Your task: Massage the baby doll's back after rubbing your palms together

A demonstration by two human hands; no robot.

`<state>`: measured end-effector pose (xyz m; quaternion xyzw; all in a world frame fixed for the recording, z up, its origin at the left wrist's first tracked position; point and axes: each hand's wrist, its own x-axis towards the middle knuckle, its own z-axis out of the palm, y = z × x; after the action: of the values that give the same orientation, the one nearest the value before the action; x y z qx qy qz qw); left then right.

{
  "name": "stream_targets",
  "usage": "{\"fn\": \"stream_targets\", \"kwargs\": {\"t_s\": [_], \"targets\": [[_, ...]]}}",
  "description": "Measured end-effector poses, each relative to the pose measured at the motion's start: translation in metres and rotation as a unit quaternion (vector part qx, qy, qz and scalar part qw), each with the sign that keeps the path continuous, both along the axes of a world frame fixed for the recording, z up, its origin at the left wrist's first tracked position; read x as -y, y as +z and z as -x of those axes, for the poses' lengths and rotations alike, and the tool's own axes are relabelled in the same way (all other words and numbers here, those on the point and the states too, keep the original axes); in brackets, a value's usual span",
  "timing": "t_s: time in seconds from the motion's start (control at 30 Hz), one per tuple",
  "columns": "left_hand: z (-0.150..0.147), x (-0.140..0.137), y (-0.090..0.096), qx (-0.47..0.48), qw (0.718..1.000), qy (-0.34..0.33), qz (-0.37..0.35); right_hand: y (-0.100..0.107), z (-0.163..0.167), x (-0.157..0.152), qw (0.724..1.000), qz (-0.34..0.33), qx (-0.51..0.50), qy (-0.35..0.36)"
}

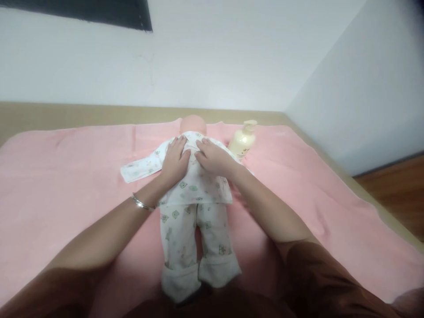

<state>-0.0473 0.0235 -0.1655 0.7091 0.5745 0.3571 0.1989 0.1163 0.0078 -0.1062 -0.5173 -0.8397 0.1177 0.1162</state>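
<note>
A baby doll (193,123) lies face down, its bald head toward the wall. It wears a white printed top (195,190) and matching trousers (180,236) with turned-up cuffs. My left hand (176,161) rests flat on the left of the doll's upper back, fingers stretched toward the head. On the right of the back lies my right hand (213,157), its fingers extended and pointing inward. Neither hand grips anything. One sleeve (141,168) of the top reaches out to the left; the other is mostly hidden behind my right hand and forearm.
A cream pump bottle (242,140) leans on the pink blanket (82,176), right of the doll's head. A white wall (215,62) rises behind the beige surface edge (66,115). A dark panel (99,13) is at upper left, a wooden floor (397,190) at right.
</note>
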Motion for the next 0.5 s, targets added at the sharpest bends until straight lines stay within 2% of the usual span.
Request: {"fn": "stream_targets", "kwargs": {"t_s": [0.17,0.33,0.5], "targets": [[-0.003,0.007,0.006,-0.037,0.999,0.002,-0.008,-0.015,-0.007,-0.022,0.999,-0.004,-0.052,-0.009],[-0.008,0.018,0.012,-0.076,0.996,-0.033,-0.025,-0.033,-0.007,-0.035,0.997,-0.032,-0.062,-0.023],[-0.01,0.02,0.021,-0.057,0.998,-0.026,0.017,-0.032,-0.002,-0.029,0.997,-0.055,-0.034,-0.039]]}}
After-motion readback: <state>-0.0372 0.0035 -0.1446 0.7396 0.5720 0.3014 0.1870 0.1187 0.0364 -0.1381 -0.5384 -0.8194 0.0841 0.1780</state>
